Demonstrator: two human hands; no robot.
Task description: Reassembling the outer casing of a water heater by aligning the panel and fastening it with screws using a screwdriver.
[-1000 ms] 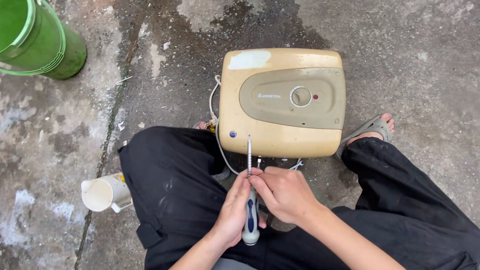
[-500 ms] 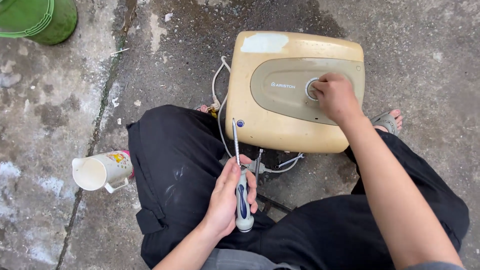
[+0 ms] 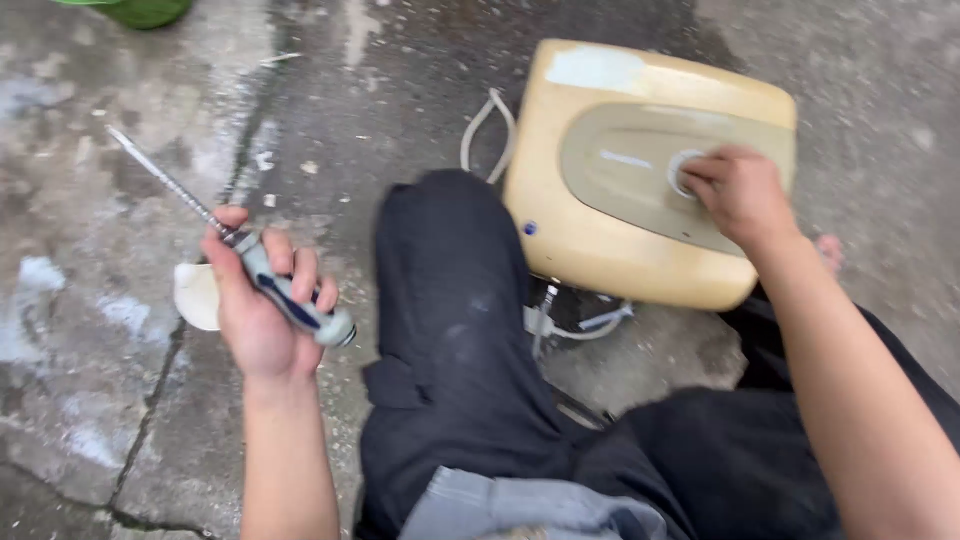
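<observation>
Left hand (image 3: 262, 322) is clenched around a screwdriver (image 3: 240, 248), shaft pointing up-left over the concrete floor (image 3: 90, 230). Right hand (image 3: 738, 192) has its fingertips pinching the round dial (image 3: 680, 172) on the yellowish water heater (image 3: 610, 250).

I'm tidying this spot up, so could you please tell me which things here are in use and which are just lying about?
In use:
- screwdriver, gripped in the left hand
- yellow water heater, with the right hand on its dial

Lying about:
- white cup behind the left hand
- green bucket at the top edge

A pale rectangular label patch (image 3: 597, 68) on the heater's top-left corner.
</observation>
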